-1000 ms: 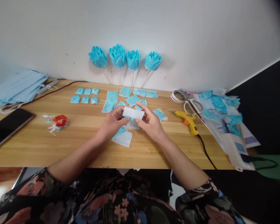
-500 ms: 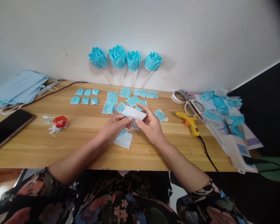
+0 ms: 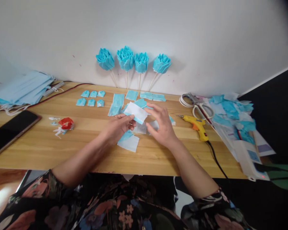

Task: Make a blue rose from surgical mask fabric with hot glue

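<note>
Between thumb and fingers, my left hand [image 3: 118, 127] pinches a white and blue fabric piece [image 3: 136, 111] near its lower left edge. To the right of that piece, my right hand [image 3: 159, 123] is open, its fingers and thumb apart and nothing between them. Blue rectangles lie on the table behind and around the hands, among them a long one [image 3: 116, 104]. Below the hands rests a white and blue piece [image 3: 130, 142]. Several small folded blue pieces [image 3: 91, 102] sit in two rows to the left.
Several blue flowers on sticks [image 3: 125, 59] lean on the wall. At left are masks [image 3: 24, 88], a phone [image 3: 13, 131] and a red wrapper [image 3: 66, 123]. A yellow glue gun [image 3: 196, 126], scissors [image 3: 201, 111], scraps [image 3: 230, 110] and a white power strip [image 3: 249, 159] are at right.
My right hand has let go of the fabric piece and moved a little right, its fingers opening. The piece now shows a blue edge. The view has shifted slightly.
</note>
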{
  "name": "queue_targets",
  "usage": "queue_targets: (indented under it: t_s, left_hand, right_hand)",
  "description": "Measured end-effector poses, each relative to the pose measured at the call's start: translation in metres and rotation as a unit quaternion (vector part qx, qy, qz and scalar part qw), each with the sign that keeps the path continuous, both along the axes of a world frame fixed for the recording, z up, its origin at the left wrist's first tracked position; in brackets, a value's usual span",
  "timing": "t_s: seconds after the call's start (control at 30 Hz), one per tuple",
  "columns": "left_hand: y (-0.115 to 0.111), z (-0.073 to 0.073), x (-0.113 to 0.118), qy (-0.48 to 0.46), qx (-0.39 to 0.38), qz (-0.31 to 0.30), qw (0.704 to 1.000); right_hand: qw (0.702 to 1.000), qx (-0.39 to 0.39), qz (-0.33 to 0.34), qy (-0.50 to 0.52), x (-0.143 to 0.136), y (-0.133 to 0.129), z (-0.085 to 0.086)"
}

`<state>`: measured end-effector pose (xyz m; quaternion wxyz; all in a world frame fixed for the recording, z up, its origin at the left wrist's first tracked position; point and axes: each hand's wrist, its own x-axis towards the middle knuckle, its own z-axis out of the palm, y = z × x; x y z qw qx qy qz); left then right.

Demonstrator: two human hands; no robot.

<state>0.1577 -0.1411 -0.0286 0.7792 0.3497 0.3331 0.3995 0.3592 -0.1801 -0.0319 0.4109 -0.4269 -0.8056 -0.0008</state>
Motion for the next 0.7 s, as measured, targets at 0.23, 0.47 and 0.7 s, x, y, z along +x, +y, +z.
queue_targets:
  t_s: [0.23, 0.47, 0.7]
  left_hand:
    - [-0.002, -0.002, 0.000, 0.002, 0.002, -0.028, 1.000]
    - [-0.001, 0.000, 0.001, 0.072, 0.059, 0.032, 0.995]
    - [0.003, -0.003, -0.001, 0.231, 0.161, 0.086, 0.956]
  right_hand:
    - [0.996, 0.052, 0.045, -0.065, -0.003, 0.008, 0.002]
    - [0.995, 0.029, 0.065, -0.065, -0.004, 0.018, 0.016]
    - [0.998, -0.008, 0.060, 0.023, -0.013, 0.020, 0.007]
